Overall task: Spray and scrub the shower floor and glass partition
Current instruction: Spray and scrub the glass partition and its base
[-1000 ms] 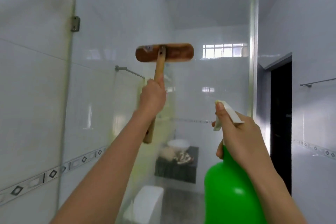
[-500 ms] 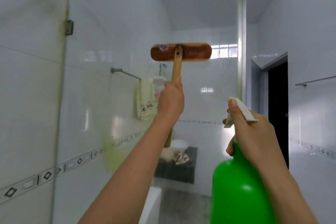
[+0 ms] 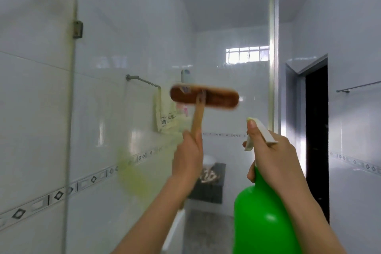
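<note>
The left hand (image 3: 188, 156) is raised in front of the clear glass shower partition (image 3: 134, 37). Its grip is clamped round the pale handle of a long-handled wooden scrubbing brush (image 3: 204, 97), with one finger laid straight up along the shaft. The handle stands nearly upright. The brown oblong brush head sits crosswise at its top, near the middle of the pane, and is blurred, so I cannot tell whether it touches the glass.

To the right and slightly lower, the right hand (image 3: 274, 156) holds a bright green plastic spray bottle (image 3: 263, 218) by its neck. That grip is closed round the white trigger head (image 3: 260, 133), with a fingertip resting on top of the nozzle. The nozzle points towards the partition.

A yellowish smear (image 3: 134, 177) clouds the glass low down, left of the left forearm. A metal strip (image 3: 273, 47) edges the pane on the right, and a small metal bracket (image 3: 78, 29) fixes it to the white tiled wall (image 3: 31, 99) on the left.

Through the glass hang a pale yellow cloth (image 3: 165, 117) on a towel rail (image 3: 142, 80), and the grey speckled floor (image 3: 206, 225) shows below. A dark doorway (image 3: 316, 130) stands at the far right.
</note>
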`<state>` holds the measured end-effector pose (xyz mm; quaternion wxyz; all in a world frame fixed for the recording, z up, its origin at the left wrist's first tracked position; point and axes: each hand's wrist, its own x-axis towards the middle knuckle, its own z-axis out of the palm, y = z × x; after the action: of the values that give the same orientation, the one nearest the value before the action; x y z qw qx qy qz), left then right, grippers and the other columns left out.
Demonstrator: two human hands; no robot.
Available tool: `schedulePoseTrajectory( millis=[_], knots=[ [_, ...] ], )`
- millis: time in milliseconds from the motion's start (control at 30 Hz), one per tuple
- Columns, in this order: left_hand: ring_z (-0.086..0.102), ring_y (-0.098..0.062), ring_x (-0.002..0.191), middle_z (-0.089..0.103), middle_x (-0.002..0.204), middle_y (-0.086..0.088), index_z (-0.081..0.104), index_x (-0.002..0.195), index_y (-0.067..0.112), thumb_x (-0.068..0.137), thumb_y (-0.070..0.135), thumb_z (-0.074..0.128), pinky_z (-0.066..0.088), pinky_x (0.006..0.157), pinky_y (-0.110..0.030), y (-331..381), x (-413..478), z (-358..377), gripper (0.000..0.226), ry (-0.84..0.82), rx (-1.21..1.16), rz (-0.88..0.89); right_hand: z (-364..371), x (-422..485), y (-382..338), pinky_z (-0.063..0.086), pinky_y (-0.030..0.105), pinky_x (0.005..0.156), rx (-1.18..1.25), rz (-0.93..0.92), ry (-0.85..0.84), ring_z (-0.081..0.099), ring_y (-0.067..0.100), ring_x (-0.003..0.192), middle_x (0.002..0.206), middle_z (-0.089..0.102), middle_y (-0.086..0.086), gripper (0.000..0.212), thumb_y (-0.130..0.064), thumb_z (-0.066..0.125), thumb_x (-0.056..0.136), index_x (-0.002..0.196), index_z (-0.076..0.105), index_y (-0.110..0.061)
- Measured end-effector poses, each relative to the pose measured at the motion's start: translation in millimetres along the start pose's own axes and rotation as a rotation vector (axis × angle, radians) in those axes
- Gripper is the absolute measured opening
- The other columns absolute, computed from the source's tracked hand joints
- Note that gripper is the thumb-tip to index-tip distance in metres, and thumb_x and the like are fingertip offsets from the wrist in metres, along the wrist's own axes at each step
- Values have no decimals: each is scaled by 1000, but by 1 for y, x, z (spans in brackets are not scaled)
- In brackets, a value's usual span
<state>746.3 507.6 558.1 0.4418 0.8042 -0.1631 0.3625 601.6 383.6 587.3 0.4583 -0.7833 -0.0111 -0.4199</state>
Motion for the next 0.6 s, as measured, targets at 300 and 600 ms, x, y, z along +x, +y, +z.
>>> schedulePoseTrajectory(
  millis=[300,600],
  knots=[
    [57,-22,68,56,77,-1,48,97,14,97,54,20,45,59,-34,-35,61,-68,49,115,59,17,29,-8,-14,44,17,43,13,-24,-15,63,20,43,69,69,17,62,-58,36,98,93,66,-4],
    [56,-18,58,57,70,-1,47,98,13,90,59,14,47,51,-31,-113,6,-82,57,50,105,-77,85,1,-36,44,30,54,-71,-25,2,63,19,43,74,70,20,69,-59,35,98,88,61,5]
  ],
)
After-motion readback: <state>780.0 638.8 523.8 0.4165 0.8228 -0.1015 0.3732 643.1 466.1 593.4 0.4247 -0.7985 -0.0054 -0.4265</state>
